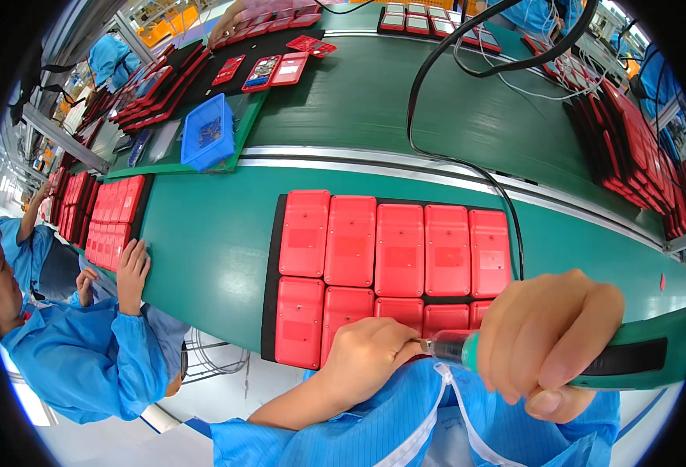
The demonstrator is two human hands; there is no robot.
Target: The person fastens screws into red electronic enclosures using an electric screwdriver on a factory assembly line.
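Note:
My right hand (pixel 549 338) is wrapped round a green electric screwdriver (pixel 638 354), which lies sideways with its clear nose (pixel 450 347) toward the left. At the tip of that nose, my left hand (pixel 370 350) is closed in a pinch; what it holds between the fingertips is too small to make out. Just beyond both hands lies a black tray (pixel 269 296) carrying two rows of red plastic cases (pixel 351 237), backs up, with small holes at their corners. My hands cover part of the near row.
A black cable (pixel 506 194) hangs down beside the tray's right. Behind a metal rail (pixel 343 158), a blue bin (pixel 208 134) holds small parts. Stacked trays of red cases (pixel 631 156) stand far right. A co-worker in blue (pixel 86 350) sits left, one hand near another tray (pixel 113 218).

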